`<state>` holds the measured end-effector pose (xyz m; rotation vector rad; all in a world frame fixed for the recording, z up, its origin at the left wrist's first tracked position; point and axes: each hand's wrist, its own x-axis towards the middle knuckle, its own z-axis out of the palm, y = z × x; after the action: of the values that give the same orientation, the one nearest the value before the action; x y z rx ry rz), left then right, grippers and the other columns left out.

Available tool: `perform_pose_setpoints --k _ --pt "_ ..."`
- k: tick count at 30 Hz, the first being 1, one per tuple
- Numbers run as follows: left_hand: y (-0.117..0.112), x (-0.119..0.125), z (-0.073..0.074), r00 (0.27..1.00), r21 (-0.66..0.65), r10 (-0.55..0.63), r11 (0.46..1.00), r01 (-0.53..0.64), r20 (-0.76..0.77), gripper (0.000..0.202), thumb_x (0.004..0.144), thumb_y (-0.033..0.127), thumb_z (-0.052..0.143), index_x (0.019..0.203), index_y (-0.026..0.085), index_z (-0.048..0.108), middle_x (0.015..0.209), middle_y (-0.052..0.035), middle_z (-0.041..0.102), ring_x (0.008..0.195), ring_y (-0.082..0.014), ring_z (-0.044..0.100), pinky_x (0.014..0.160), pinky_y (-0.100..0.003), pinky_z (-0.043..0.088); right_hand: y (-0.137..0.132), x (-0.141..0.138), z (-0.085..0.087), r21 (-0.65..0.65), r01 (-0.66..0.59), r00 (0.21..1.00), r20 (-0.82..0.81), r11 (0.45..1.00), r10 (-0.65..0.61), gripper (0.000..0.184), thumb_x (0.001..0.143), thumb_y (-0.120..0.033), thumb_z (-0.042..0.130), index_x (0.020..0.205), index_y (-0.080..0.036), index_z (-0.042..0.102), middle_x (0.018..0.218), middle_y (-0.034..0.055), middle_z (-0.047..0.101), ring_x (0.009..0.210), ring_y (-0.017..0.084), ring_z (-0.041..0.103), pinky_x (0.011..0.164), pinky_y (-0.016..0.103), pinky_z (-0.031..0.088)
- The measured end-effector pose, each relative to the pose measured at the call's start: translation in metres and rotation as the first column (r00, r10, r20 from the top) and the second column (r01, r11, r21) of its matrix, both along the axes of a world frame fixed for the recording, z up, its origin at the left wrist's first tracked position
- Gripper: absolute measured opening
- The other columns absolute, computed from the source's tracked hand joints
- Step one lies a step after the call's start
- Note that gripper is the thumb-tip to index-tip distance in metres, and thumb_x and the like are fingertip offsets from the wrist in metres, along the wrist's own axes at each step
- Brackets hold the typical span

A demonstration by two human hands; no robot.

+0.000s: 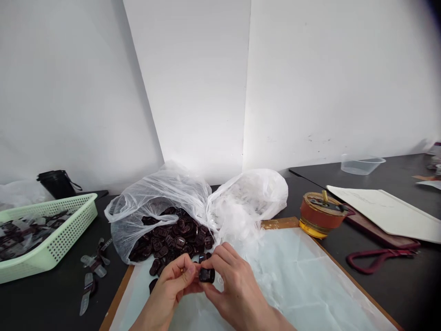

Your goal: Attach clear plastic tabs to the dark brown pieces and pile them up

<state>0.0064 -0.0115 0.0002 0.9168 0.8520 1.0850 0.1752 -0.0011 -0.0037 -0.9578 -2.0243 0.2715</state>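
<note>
Pinching a dark maroon plastic buckle (206, 275), the left hand (168, 287) and right hand (236, 289) clamp together on it, just before an open plastic bag (151, 195) of matching buckles (175, 236).

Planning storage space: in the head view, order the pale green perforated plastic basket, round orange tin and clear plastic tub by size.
Largest: the pale green perforated plastic basket. The round orange tin and clear plastic tub look alike; the tub sits farther away, so I won't rank them.
</note>
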Motion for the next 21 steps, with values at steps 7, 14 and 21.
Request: perform_pose_setpoints --k 7,14,21 --pt "-0.0013 0.0026 0.0017 0.992 0.096 0.033 0.995 -0.022 -0.123 0.036 0.080 0.042 0.072 0.062 0.018 0.052 0.077 -0.0017 0.064 0.075 -0.0166 0.052 0.074 -0.029 0.048 0.0002 0.0006 -0.0004 -0.001 0.024 1.000 0.010 1.000 -0.024 0.023 0.068 -0.003 0.061 0.084 -0.020 0.059 0.081 0.0033 0.061 0.078 0.022 0.053 0.061 0.030 0.040" --pt "-0.0031 0.0017 0.0058 0.999 0.057 -0.030 0.998 0.031 -0.016 0.031 0.086 0.035 0.067 0.065 0.019 0.051 0.072 0.0009 0.059 0.072 -0.0146 0.050 0.076 -0.030 0.049 -0.0035 0.0003 0.0046 0.019 -0.017 0.999 -0.034 1.000 0.018 0.021 0.070 -0.003 0.059 0.083 -0.019 0.060 0.079 0.0038 0.061 0.075 0.021 0.053 0.061 0.030 0.040" --pt "-0.0027 -0.0005 0.0063 0.993 0.131 -0.049 0.989 0.063 -0.107 0.030 0.089 0.035 0.064 0.067 0.019 0.053 0.073 0.0008 0.059 0.078 -0.0165 0.054 0.077 -0.028 0.047 -0.0017 0.0034 0.0023 0.047 -0.022 0.999 -0.034 0.999 0.023 0.022 0.069 -0.003 0.059 0.084 -0.020 0.059 0.078 0.0028 0.060 0.074 0.020 0.052 0.060 0.029 0.039"
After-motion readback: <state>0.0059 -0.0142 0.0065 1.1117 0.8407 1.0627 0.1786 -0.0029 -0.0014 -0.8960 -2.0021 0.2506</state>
